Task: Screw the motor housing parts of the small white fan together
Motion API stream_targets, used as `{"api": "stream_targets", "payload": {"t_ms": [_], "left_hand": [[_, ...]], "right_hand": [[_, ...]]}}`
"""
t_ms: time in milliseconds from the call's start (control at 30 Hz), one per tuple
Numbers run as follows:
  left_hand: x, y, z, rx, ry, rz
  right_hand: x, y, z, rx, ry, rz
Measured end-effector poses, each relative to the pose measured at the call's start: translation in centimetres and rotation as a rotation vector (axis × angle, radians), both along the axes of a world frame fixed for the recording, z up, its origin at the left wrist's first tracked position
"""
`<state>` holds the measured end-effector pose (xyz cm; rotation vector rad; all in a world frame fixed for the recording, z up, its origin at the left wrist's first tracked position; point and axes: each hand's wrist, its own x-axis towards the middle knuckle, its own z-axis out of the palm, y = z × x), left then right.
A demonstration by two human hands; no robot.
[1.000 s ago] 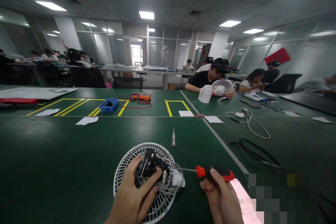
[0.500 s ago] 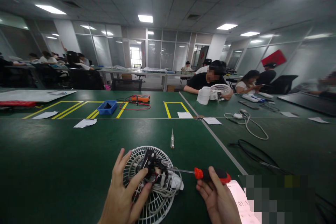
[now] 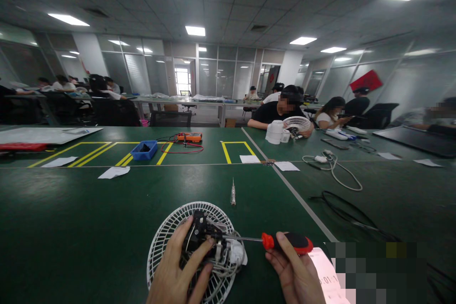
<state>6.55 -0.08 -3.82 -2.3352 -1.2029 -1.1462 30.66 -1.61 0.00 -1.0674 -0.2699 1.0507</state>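
Down come the left hand's (image 3: 181,266) fingers, lifted and spread clear half a second ago, now back over the black motor (image 3: 196,232)! They're fanned out and bent, tips touching on either side of it; whether they pinch or merely press, these pictures can't say. And the motor? It lies on the white fan grille (image 3: 159,237), flat on the green table (image 3: 99,232) right in front of the worker, a pale cable (image 3: 228,271) bundled beside it.

Across to the right hand (image 3: 295,268): thumb and fingers closed round the red-and-black screwdriver (image 3: 290,243), held almost level. Its shaft has stayed aimed left into the workings beside the motor, just as it was a moment ago, the tip lost among the parts. So that returning left hand looks like the key change, giving the motor a brace against the tool, and the screwdriver work seems very much in progress. No loosened screw can be made out. Just beyond the grille, a small clear screwdriver (image 3: 233,194) lies untouched.
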Motion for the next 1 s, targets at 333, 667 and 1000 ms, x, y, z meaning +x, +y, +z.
{"api": "stream_targets", "payload": {"t_ms": [333,667,1000], "left_hand": [[-0.8,0.1,0.6,0.020,-0.053,0.041],[-1.4,0.6,0.6,0.102,0.007,0.020],[-1.3,0.6,0.8,0.095,-0.003,0.010]], "right_hand": [[-0.3,-0.4,-0.4,0.033,-0.023,0.060],[0.0,-0.2,-0.8,0.058,-0.003,0.026],[-0.1,-0.3,-0.5,0.063,0.083,0.075]]}}
